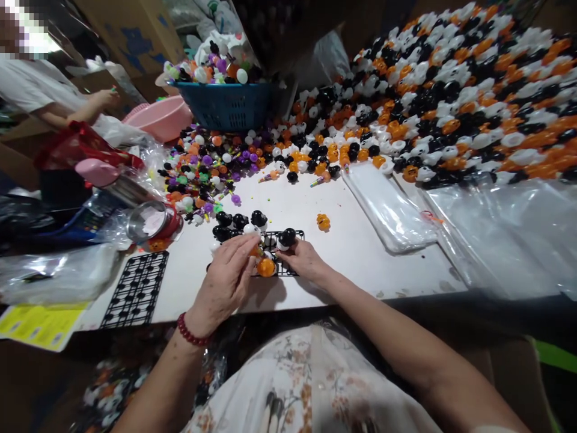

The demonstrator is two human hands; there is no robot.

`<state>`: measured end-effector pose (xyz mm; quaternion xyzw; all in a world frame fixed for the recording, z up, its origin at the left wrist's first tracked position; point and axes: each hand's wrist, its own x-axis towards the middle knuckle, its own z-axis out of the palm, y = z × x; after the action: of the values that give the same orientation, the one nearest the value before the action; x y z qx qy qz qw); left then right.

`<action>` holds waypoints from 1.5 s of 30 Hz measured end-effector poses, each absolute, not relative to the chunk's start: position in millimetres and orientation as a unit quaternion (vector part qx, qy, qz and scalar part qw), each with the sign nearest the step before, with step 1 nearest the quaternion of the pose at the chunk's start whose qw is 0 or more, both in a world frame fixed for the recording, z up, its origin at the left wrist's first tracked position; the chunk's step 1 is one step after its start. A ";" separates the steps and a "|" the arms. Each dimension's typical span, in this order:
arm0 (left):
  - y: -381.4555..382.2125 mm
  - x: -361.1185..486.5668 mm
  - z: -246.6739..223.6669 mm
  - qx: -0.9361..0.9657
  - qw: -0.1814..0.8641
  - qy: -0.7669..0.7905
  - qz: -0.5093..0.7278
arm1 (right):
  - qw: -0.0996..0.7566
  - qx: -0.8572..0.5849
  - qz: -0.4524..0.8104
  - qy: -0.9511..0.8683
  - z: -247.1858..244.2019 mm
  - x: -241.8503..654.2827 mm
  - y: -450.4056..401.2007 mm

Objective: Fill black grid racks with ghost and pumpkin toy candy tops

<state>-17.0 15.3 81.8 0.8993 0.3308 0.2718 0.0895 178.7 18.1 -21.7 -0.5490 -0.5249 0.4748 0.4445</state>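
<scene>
Loaded black rack — partly hidden (left fingers in front).

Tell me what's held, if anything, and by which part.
The right hand appears to hold a black-and-white piece below its black top. The left hand is over pieces at the black grid; whether it grips any cannot be told.

This looks like a small, crowded workshop handling plastic trinkets in bulk: a broad heap of orange, black and white pieces spreads over the far right, and a blue basket brims with more at the back of a white bench. Small figures cluster at a black grid, a similar grid lies to the left, and clear plastic bags are stacked at the right. Another person in a white top is near a cardboard box.
</scene>
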 end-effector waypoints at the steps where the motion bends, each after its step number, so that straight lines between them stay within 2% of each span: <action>1: 17.6 -17.5 80.5 0.901 0.089 0.329 0.270 | 0.442 -0.546 0.474 -0.531 -21.1 179.0 18.4; 5: 23.6 -16.9 76.9 0.906 0.090 0.321 0.259 | 0.399 -0.545 0.458 -0.578 -15.7 182.0 19.5; 15: 25.0 -13.3 80.5 0.926 0.079 0.310 0.200 | 0.195 -0.541 0.324 -0.751 13.0 188.9 28.0; 18: 26.4 -13.1 84.6 0.940 0.064 0.294 0.160 | 0.160 -0.525 0.308 -0.777 16.7 187.3 31.0; 20: 27.0 -12.6 86.4 0.949 0.046 0.282 0.135 | 0.172 -0.510 0.326 -0.777 14.4 186.9 32.4; 27: 26.2 -10.8 88.9 0.946 0.044 0.298 0.116 | 0.314 -0.433 0.437 -0.723 -7.3 189.9 29.8; 32: 27.4 -11.9 92.9 0.953 0.057 0.278 0.107 | 0.304 -0.447 0.413 -0.733 -6.2 187.9 25.1; 38: 29.2 -11.1 89.4 0.958 0.006 0.257 0.126 | 0.293 -0.482 0.361 -0.743 -6.2 177.5 23.2; 45: 32.6 -6.0 85.8 0.958 -0.006 0.247 0.144 | 0.274 -0.495 0.346 -0.749 -13.3 169.0 22.1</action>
<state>-6.0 32.6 85.8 0.9582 0.2473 0.1437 -0.0064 169.0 22.1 -13.3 -0.4946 -0.7487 0.3455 0.2744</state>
